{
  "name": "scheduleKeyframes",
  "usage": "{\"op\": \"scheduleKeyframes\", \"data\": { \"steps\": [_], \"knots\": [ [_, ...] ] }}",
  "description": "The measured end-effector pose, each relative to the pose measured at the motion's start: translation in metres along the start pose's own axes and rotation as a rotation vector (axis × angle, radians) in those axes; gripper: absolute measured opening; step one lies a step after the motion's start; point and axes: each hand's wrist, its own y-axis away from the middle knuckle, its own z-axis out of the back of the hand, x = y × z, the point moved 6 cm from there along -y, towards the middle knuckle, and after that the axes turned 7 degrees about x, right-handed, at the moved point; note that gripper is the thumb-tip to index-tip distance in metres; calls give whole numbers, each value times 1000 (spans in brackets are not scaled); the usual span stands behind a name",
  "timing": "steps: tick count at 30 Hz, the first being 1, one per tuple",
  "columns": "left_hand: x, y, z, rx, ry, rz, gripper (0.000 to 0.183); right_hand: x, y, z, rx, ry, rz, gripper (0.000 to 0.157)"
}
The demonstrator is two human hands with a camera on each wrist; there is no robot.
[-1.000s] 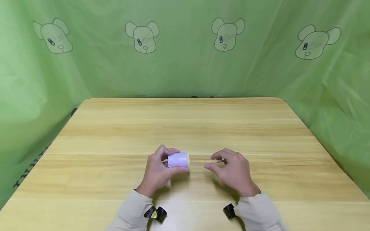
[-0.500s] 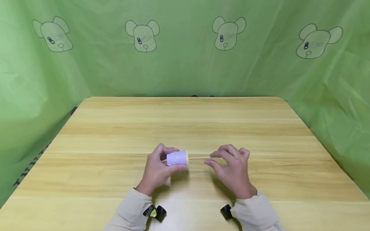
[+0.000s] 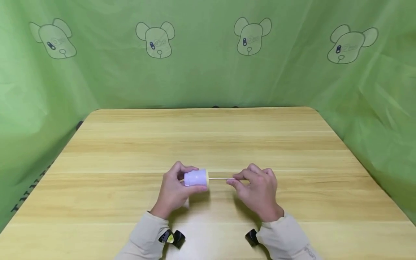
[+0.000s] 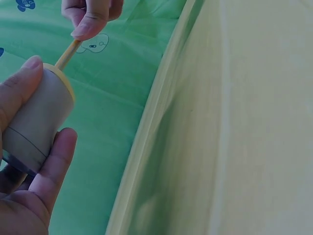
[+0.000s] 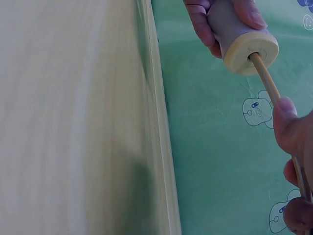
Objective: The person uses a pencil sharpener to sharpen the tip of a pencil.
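Observation:
My left hand point(image 3: 174, 191) grips a lilac cylinder point(image 3: 195, 178), held sideways above the table, with the thumb along its near side. A pale yellow cap point(image 5: 239, 61) with a central hole forms its right end. One end of a thin tan rod point(image 5: 265, 78) sits in that hole. Between thumb and fingertips, my right hand point(image 3: 258, 191) pinches the rod a short way from the cap. Farther along, the rod passes under the fingers in the right wrist view. In the left wrist view the cylinder point(image 4: 41, 112) appears tilted, and the left palm partly hides its other end.
The wood-grain table point(image 3: 208, 141) spreads beneath both hands, its front edge point(image 5: 156, 98) showing in the wrist views. Green cloth point(image 3: 208, 79) printed with bear heads hangs behind and at both sides. Black cameras point(image 3: 178, 239) sit at the sleeve cuffs.
The right hand has moved slightly left and its fingers have closed onto the rod, from a looser pose one second ago. The left hand keeps its hold on the cylinder.

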Motion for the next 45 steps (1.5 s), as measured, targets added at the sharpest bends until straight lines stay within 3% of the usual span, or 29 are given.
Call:
{"op": "scheduleKeyframes", "data": {
  "steps": [7,10,13,17,20,22,25,29,33,36,41,45],
  "knots": [
    [-2,0,3,5,15,10,49,-1,0,-3,59,80,0,27],
    [0,0,2,7,9,8,49,-2,-1,-5,146,83,-39,25],
    [1,0,-2,25,6,1,48,-8,0,-11,346,29,-180,23],
    [2,0,-7,68,-3,-10,47,-18,10,-23,689,-113,-469,42],
    [1,1,-8,79,-12,-19,48,-22,14,-27,773,-178,-570,44],
    [0,1,-6,67,-13,-22,48,-22,13,-27,725,-187,-549,34],
    [-2,1,-2,38,1,-21,47,-20,8,-24,598,-191,-450,16],
    [-2,-1,1,20,21,-14,46,-15,2,-20,437,-154,-304,20],
    [-1,-2,2,4,22,-7,47,-13,0,-12,280,-81,-253,26],
    [-1,-2,4,-9,13,-6,47,-11,-2,-9,208,-92,-218,29],
    [-1,0,8,-30,27,8,48,-5,-4,-5,110,-146,-63,31],
    [1,0,8,-15,71,37,47,-2,-4,-1,3,-86,24,29]
  ]
}}
